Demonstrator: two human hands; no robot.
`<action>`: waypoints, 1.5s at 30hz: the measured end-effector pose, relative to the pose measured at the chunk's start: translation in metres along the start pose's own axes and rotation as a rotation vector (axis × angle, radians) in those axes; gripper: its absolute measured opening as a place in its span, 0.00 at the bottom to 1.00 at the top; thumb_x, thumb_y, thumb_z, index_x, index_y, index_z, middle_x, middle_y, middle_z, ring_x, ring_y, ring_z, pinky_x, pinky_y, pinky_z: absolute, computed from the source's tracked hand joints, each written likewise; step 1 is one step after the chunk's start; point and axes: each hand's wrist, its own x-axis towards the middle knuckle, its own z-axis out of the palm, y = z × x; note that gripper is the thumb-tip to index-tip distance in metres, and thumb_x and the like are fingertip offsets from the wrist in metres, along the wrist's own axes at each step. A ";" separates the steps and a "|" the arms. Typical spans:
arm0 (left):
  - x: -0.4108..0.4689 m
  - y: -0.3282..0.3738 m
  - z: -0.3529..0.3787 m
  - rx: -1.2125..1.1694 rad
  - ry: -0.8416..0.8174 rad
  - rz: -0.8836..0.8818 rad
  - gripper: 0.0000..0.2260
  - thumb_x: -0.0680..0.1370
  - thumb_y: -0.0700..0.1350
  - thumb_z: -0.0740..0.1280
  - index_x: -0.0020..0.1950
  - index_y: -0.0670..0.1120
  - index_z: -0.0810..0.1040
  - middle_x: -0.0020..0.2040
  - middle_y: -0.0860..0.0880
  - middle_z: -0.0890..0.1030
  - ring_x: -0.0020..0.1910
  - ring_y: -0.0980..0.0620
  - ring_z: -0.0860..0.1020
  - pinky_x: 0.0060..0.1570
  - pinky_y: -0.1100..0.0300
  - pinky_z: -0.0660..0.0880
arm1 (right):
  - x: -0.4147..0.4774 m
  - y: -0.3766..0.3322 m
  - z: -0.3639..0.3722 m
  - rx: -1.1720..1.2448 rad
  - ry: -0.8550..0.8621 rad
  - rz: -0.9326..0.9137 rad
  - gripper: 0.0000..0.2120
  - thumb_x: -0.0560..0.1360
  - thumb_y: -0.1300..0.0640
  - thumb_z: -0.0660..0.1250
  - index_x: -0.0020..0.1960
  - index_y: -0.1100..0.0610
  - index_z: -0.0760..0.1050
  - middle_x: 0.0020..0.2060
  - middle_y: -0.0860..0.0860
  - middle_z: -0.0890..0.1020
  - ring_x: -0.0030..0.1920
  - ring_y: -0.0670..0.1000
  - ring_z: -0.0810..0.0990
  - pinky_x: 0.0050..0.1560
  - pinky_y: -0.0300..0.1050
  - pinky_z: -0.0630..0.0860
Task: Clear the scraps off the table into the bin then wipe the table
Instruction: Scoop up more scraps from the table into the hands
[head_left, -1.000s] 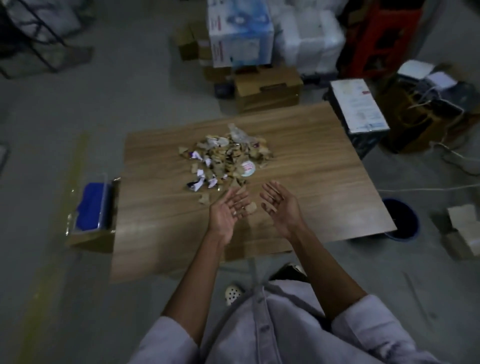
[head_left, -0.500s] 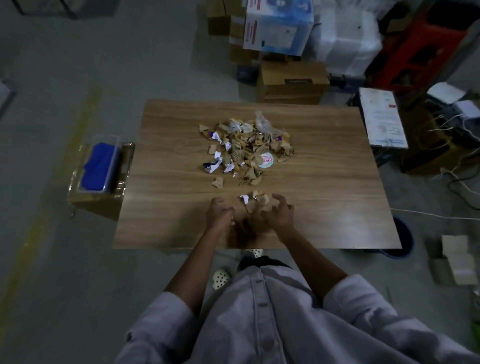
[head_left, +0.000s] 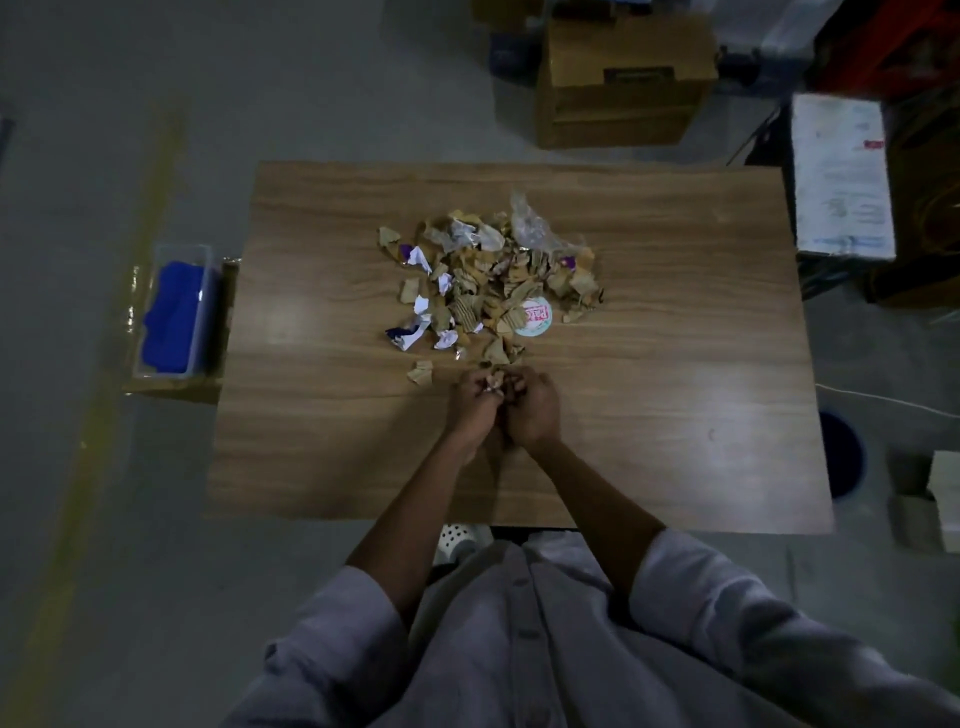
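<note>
Head: left hand (head_left: 470, 410), right hand (head_left: 533, 410) gripping scraps (head_left: 492, 383); one pile (head_left: 488, 280).

Head camera looks steeply down onto the table (head_left: 311, 441) from nearby.

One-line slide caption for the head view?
Left hand and right hand pinch small tan cardboard scraps beside the mixed scrap pile on the brown wooden table; round dark-blue bin on floor.

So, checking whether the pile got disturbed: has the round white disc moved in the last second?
No. The round white disc still lies at the near right edge of the scrap pile, same spot on the table.
</note>
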 end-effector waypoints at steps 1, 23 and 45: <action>0.006 0.008 0.001 -0.048 -0.020 0.002 0.19 0.78 0.34 0.66 0.67 0.48 0.77 0.60 0.49 0.80 0.57 0.51 0.78 0.54 0.57 0.78 | 0.011 -0.004 0.001 0.039 0.028 0.003 0.19 0.68 0.62 0.71 0.59 0.60 0.81 0.48 0.61 0.82 0.50 0.63 0.78 0.47 0.42 0.67; 0.067 0.035 0.003 -0.024 0.433 0.429 0.43 0.76 0.67 0.64 0.83 0.46 0.54 0.83 0.41 0.49 0.82 0.44 0.47 0.79 0.53 0.50 | 0.027 0.006 -0.035 0.366 0.179 0.014 0.16 0.74 0.63 0.74 0.61 0.61 0.77 0.49 0.51 0.79 0.43 0.38 0.79 0.47 0.43 0.77; 0.178 0.093 -0.032 -0.085 -0.002 0.650 0.14 0.84 0.47 0.60 0.66 0.45 0.78 0.68 0.49 0.77 0.68 0.57 0.74 0.66 0.61 0.70 | 0.185 -0.087 -0.044 -0.274 -0.197 -0.229 0.65 0.51 0.26 0.80 0.78 0.28 0.44 0.81 0.54 0.34 0.79 0.64 0.31 0.67 0.82 0.37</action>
